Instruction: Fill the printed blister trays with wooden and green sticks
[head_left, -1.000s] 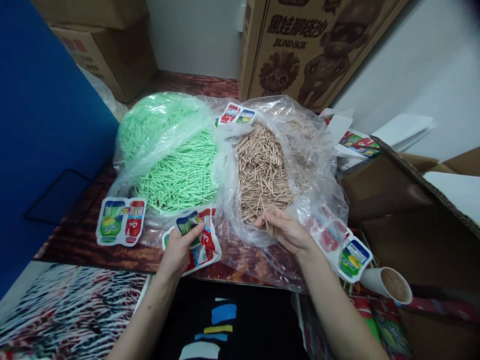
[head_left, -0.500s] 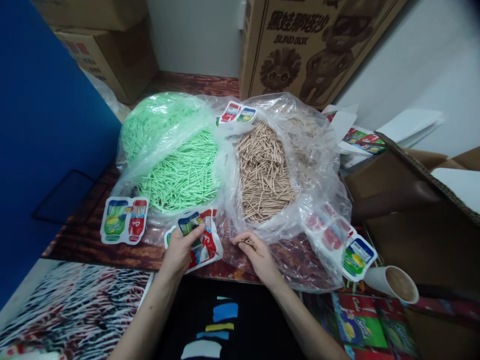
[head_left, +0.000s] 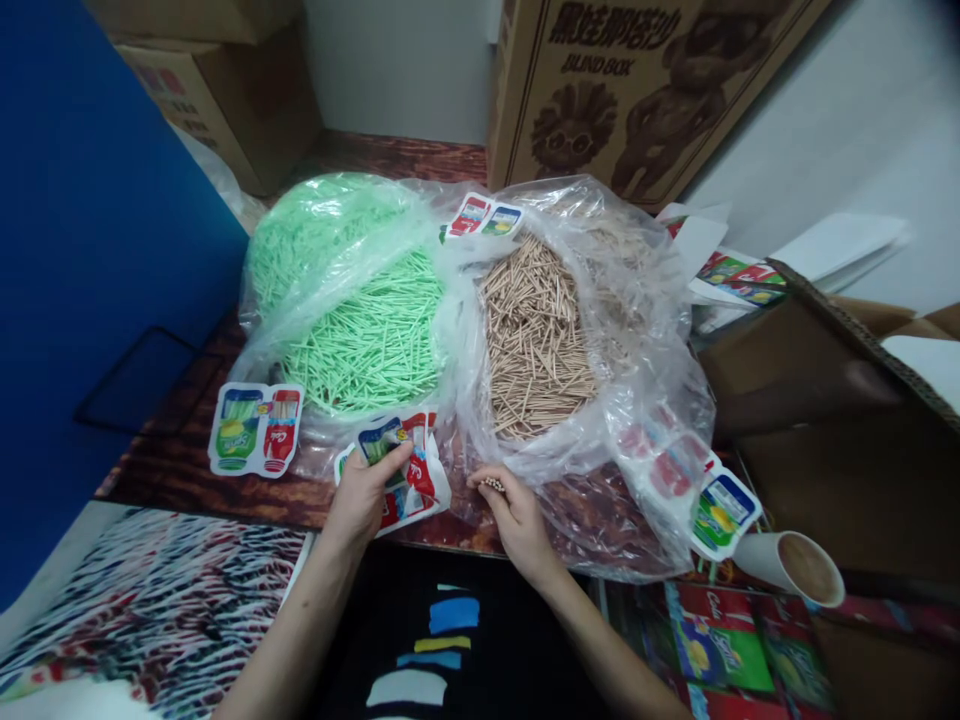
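Note:
My left hand [head_left: 360, 505] is closed on a red, blue and green printed pouch [head_left: 424, 468], thumb across its front; part of another pouch shows beneath. Between the curled fingers of my right hand [head_left: 523, 528] is a small bundle of thin brown sticks [head_left: 493, 484], their ends pointing up. Just beyond that hand, a clear plastic bag lies open around a heap of brown sticks [head_left: 536, 350]. To its left, another clear bag holds pale green sticks [head_left: 375, 340].
A double pouch [head_left: 256, 430] lies at the table's left, another [head_left: 486, 216] between the bags. At right are a pouch [head_left: 724, 512], a paper cup [head_left: 791, 568] and an open carton [head_left: 840, 440]. A printed cardboard box [head_left: 637, 100] stands behind; a blue panel [head_left: 97, 250] borders the left.
The whole view has shifted slightly, with the scene sitting a little further right and up. Both hands keep their grip, the left on the pouch and the right on the brown sticks.

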